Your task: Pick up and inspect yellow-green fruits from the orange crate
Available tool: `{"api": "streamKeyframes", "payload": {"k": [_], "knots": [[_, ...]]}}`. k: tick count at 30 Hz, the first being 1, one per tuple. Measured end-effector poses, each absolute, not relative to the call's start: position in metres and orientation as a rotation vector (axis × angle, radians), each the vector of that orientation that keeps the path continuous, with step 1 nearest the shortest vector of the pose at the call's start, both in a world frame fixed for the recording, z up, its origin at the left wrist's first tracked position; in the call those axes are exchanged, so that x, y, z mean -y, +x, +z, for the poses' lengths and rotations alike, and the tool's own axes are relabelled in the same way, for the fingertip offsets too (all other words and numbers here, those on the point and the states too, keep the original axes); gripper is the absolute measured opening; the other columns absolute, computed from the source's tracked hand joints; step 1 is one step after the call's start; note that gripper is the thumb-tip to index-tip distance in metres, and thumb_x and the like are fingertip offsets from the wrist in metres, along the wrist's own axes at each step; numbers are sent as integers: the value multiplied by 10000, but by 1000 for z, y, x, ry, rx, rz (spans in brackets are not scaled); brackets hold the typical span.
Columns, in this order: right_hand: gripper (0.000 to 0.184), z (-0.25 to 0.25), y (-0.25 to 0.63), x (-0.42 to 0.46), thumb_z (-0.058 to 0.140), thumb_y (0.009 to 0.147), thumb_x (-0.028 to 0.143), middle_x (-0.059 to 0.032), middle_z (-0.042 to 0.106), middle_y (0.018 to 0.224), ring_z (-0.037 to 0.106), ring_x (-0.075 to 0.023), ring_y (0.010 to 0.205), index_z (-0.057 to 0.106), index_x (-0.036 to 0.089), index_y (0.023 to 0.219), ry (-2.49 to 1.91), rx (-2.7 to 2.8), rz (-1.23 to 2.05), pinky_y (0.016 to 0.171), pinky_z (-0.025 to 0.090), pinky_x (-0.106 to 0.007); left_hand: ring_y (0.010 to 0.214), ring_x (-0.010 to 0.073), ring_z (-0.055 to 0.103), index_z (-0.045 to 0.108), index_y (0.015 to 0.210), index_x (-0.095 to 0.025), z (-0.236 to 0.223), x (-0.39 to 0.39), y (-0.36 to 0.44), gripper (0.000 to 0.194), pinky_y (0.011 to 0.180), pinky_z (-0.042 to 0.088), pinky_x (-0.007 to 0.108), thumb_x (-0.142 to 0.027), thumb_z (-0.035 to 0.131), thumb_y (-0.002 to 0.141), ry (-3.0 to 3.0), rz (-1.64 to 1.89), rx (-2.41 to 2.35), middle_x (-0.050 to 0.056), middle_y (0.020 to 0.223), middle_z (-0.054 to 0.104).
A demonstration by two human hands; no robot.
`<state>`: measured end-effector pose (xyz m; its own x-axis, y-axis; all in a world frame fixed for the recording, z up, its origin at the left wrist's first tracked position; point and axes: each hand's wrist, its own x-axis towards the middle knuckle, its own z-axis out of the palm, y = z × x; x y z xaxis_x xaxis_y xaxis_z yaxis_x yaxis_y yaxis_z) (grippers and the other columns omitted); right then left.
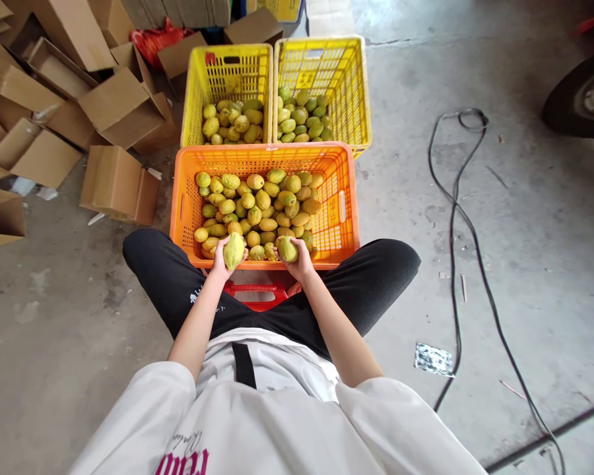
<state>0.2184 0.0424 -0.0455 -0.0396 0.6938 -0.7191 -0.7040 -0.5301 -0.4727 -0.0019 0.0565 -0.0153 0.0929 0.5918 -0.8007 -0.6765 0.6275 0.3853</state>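
Note:
My left hand (220, 260) is closed around a yellow-green oval fruit (233, 252) with bumpy skin. In my right hand (303, 261) is another oval fruit (288, 249), greener and smoother. Both hands are over the near edge of an orange plastic crate (263, 151), which stands in front of my knees. Many yellow and greenish fruits (254, 215) of the same shape lie loose in that crate, some with brownish skin. My fingers partly cover both held fruits.
Behind the orange crate stand a left yellow crate (185, 105) with yellowish fruits and a right yellow crate (367, 99) with greener ones. Cardboard boxes (113, 178) are heaped at left. A black cable (468, 221) loops over the floor at right, near a wheel (567, 92). Between my legs shows a red plastic seat (257, 288).

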Motion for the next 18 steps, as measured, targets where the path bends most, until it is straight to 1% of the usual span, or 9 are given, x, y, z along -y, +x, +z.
{"api": "streamKeyframes", "payload": {"k": [3, 7, 9, 12, 15, 18], "knots": [[234, -43, 219, -43, 701, 779, 414, -62, 744, 781, 771, -290, 850, 690, 232, 926, -1182, -63, 1795, 685, 685, -400, 667, 209, 717, 705, 1149, -127, -13, -55, -1, 414, 559, 578, 278, -432, 534, 927, -139, 970, -1163, 117, 831, 767], [256, -42, 221, -44, 635, 841, 393, -77, 744, 777, 766, -272, 795, 680, 205, 1009, -1103, -155, 1851, 613, 665, -363, 681, 205, 728, 704, 1142, -121, -8, -55, 1, 444, 560, 574, 257, -433, 435, 977, -219, 987, -1145, 145, 864, 782], [267, -41, 223, -45, 582, 872, 387, -92, 751, 779, 751, -253, 745, 677, 186, 1018, -1078, -167, 1872, 547, 636, -325, 694, 214, 739, 697, 1169, -103, -5, -55, 1, 463, 550, 573, 261, -418, 414, 982, -241, 976, -1129, 155, 878, 785], [280, -40, 225, -44, 527, 897, 393, -95, 765, 795, 710, -215, 659, 680, 183, 1001, -1037, -126, 1913, 435, 551, -262, 789, 253, 770, 677, 1259, -70, -4, -56, 1, 501, 559, 581, 282, -382, 407, 975, -248, 949, -1112, 178, 943, 796], [262, -40, 225, -43, 561, 892, 412, -82, 777, 824, 697, -203, 638, 684, 198, 977, -1023, -69, 1935, 406, 514, -248, 871, 277, 782, 654, 1330, -48, -3, -56, 0, 530, 589, 593, 294, -362, 420, 973, -244, 930, -1090, 196, 1006, 799], [227, -41, 224, -42, 655, 865, 421, -57, 783, 870, 724, -204, 685, 685, 220, 966, -1062, -29, 1884, 449, 543, -253, 824, 258, 777, 661, 1320, -53, -3, -56, -1, 508, 598, 598, 293, -354, 425, 986, -246, 912, -1074, 179, 969, 797]]}}
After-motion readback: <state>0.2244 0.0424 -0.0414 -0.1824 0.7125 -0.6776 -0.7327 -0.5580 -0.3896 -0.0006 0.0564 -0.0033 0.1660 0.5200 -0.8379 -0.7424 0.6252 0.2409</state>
